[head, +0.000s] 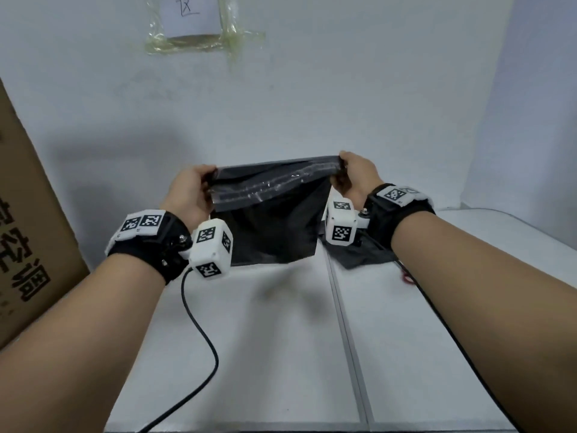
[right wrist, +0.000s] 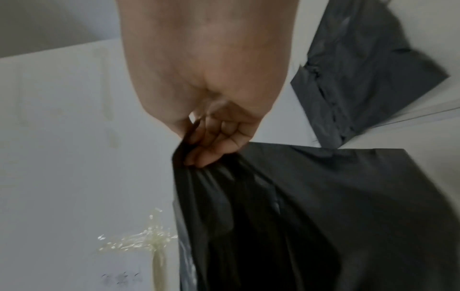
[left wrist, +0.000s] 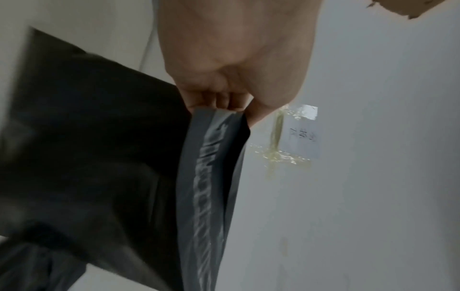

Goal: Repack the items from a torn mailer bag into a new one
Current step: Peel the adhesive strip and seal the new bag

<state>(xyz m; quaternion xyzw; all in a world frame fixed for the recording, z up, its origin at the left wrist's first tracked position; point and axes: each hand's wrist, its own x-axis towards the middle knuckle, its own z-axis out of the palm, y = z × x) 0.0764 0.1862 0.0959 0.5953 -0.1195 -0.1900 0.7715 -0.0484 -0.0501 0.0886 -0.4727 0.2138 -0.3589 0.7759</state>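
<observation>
We record one dark mailer bag [head: 274, 220], held up above the white desk [head: 281, 339] and hanging down from its top edge, the flap with its shiny adhesive strip [head: 265, 185] facing us. Our left hand [head: 190, 195] pinches the bag's upper left corner, fingers [left wrist: 219, 98] curled over the flap edge and thumb on the far side. Our right hand [head: 352, 179] grips the upper right corner, fingers [right wrist: 214, 141] bunched into the plastic. Between the two hands the top edge is pulled fairly taut. A second, crumpled grey mailer bag [head: 359, 251] lies flat on the desk under our right wrist; the right wrist view shows it creased [right wrist: 361, 78]. A cardboard box [head: 28, 229] stands at the left. A taped paper note [head: 193, 20] is on the wall. A black cable [head: 203, 339] trails across the desk.
</observation>
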